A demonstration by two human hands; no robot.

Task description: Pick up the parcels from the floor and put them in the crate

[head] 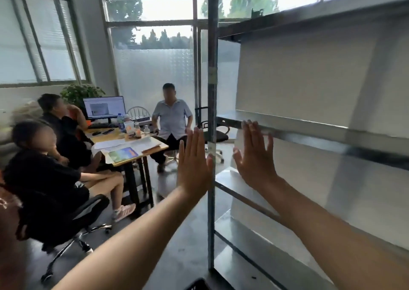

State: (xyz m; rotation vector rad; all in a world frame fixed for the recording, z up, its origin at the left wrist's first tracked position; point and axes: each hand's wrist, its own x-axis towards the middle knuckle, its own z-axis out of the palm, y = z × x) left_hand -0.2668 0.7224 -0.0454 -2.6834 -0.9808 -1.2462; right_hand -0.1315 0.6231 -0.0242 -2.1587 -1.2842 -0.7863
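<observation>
Both my arms are stretched out in front of me at chest height. My left hand (194, 161) is held up flat with straight fingers, just left of the metal shelf's upright post (213, 112). My right hand (254, 157) is also flat and raised, in front of the middle shelf's front edge. Neither hand holds anything. No parcel shows in this view. A dark corner of something (199, 285) peeks in at the bottom edge; I cannot tell what it is.
A bare metal shelving rack (309, 130) fills the right side. On the left, three people sit around a wooden table (132, 143) with a monitor, bottles and papers. An office chair (73, 223) stands near me. Grey floor (181, 234) lies between.
</observation>
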